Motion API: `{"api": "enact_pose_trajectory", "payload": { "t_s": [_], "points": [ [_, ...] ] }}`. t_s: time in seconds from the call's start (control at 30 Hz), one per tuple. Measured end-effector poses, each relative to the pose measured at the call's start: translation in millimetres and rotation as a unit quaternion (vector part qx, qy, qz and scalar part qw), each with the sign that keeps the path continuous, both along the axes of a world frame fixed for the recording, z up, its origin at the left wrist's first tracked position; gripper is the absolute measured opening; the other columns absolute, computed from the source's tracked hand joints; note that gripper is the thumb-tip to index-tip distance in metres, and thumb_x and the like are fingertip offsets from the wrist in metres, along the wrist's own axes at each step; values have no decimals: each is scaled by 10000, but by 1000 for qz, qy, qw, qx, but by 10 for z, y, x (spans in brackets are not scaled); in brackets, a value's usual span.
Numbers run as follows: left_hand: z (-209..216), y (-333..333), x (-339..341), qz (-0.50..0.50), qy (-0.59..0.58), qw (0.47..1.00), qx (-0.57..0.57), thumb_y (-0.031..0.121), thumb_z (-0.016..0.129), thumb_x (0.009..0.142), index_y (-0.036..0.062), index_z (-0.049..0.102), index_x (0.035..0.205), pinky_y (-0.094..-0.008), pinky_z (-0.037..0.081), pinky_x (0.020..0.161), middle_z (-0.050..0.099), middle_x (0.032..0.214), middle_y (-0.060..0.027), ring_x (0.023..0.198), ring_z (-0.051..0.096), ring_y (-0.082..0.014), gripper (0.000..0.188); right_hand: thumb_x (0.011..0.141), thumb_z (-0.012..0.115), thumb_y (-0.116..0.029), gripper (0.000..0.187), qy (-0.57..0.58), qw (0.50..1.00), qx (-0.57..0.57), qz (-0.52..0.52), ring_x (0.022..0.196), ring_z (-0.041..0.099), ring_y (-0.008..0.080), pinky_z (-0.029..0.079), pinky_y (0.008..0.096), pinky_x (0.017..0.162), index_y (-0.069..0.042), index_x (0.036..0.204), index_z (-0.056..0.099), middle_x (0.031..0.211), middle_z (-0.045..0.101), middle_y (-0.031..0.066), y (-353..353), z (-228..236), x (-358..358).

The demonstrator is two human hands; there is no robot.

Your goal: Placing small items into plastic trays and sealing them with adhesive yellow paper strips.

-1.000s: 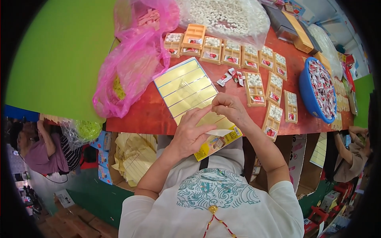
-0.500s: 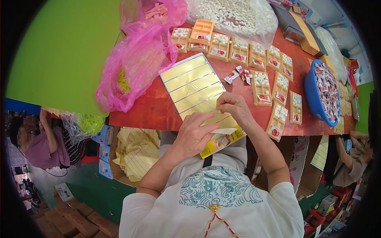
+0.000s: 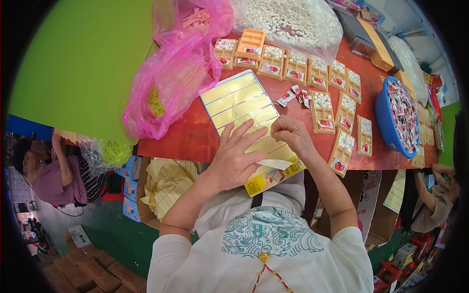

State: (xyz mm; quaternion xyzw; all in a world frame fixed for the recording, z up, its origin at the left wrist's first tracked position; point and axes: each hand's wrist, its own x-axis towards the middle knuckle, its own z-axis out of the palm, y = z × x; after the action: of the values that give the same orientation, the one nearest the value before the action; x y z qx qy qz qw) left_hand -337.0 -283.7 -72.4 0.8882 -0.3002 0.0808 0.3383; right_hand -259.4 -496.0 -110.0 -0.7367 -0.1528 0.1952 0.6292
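Observation:
My left hand (image 3: pixel 237 157) has its fingers spread over the lower part of a yellow sheet with blue lines (image 3: pixel 238 101), which looks like glossy sticker backing. Across from it, my right hand (image 3: pixel 291 136) is closed in a pinch above the sheet's right edge; whatever it pinches is hidden or too small to name. Below both hands, a yellow printed box (image 3: pixel 274 179) rests slanted at the table edge over my lap. A white flap or strip (image 3: pixel 274 163) sticks out between the box and my left thumb.
Several orange compartment trays (image 3: pixel 321 111) with white pieces and red-white sachets stand beyond my right hand. Loose sachets (image 3: pixel 295 94) lie beside the sheet. A blue basin (image 3: pixel 383 115) of sachets is at right, a pink bag (image 3: pixel 171 83) at left. Crumpled backing sheets (image 3: pixel 171 183) fill a carton below.
My left hand's fingers have spread apart and risen from near my right fingertips. My right hand stays pinched, shifted slightly right.

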Motion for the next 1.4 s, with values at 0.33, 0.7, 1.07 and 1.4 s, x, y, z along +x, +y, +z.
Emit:
{"api": "enact_pose_trajectory", "payload": {
  "t_s": [0.33, 0.7, 1.07, 1.4],
  "points": [
    [-26, 52, 68, -18, -18, 999, 26, 108, 654, 696, 148, 713, 932, -574, 137, 1094, 544, 1308, -66, 1297, 390, -313, 247, 749, 560, -69, 93, -120, 990, -70, 12, 754, 539, 132, 424, 270, 659, 11, 786, 588, 783, 545, 51, -6, 37, -1],
    [-88, 147, 193, 1, -33, 998, 59, 85, 644, 703, 148, 707, 914, -584, 88, 1101, 572, 1258, -56, 1294, 403, -300, 229, 750, 565, -96, 125, -182, 977, -105, 33, 752, 558, 183, 435, 293, 677, 21, 791, 578, 789, 560, 83, -14, 65, -11],
    [-191, 160, 185, -6, -20, 998, 62, 83, 650, 706, 146, 696, 929, -587, 115, 1099, 607, 1177, -46, 1212, 484, -265, 236, 743, 542, -70, 78, -207, 974, -91, -12, 706, 560, 241, 441, 326, 643, -5, 775, 572, 770, 541, 108, 20, -14, -27],
    [-196, 71, 120, -71, 58, 996, -19, 74, 606, 752, 117, 691, 951, -524, 150, 1104, 617, 1165, -70, 1144, 543, -242, 221, 876, 539, -117, 112, -45, 988, 82, -122, 746, 531, 101, 429, 242, 682, -18, 844, 579, 779, 554, 15, -142, -179, 83]
  ]
}}
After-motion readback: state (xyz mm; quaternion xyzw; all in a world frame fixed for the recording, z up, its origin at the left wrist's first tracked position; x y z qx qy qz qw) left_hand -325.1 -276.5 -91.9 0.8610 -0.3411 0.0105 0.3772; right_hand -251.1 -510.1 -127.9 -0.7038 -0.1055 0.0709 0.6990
